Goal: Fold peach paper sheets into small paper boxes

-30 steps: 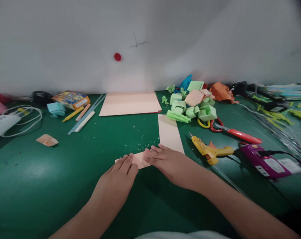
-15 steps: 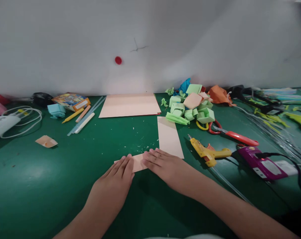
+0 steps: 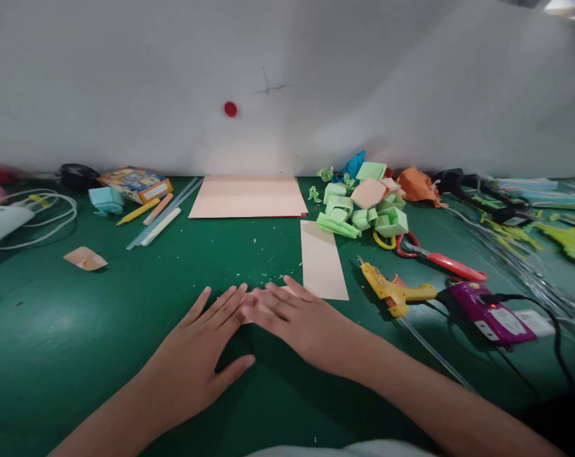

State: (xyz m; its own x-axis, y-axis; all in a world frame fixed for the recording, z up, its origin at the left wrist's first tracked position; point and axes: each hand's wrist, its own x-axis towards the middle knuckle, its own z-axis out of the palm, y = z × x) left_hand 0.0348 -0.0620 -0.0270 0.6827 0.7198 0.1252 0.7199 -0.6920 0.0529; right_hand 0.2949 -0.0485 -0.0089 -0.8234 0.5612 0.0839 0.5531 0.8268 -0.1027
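A small strip of peach paper [image 3: 248, 320] lies on the green table, mostly hidden beneath my fingers. My left hand [image 3: 206, 349] rests at its left end, fingers spread and thumb stretched out to the side. Over its right part lies my right hand [image 3: 297, 317], flat with the fingers apart. My fingertips nearly meet over the middle of the strip. Just beyond my right hand is a longer rectangle of peach paper [image 3: 323, 260]. Whether the strip is folded underneath, I cannot tell.
Larger peach sheets [image 3: 249, 197] lie against the wall. Folded green paper pieces [image 3: 339, 206] are heaped right of them. A yellow glue gun [image 3: 396, 289], red-handled scissors [image 3: 452, 263] and a purple power adapter [image 3: 490, 311] lie on the right. Glue sticks [image 3: 161, 227] and a peach scrap [image 3: 85, 258] lie left.
My left hand has spread its fingers and moved its thumb out. My right hand has slid left along the strip, its fingers now more apart, covering more of the paper.
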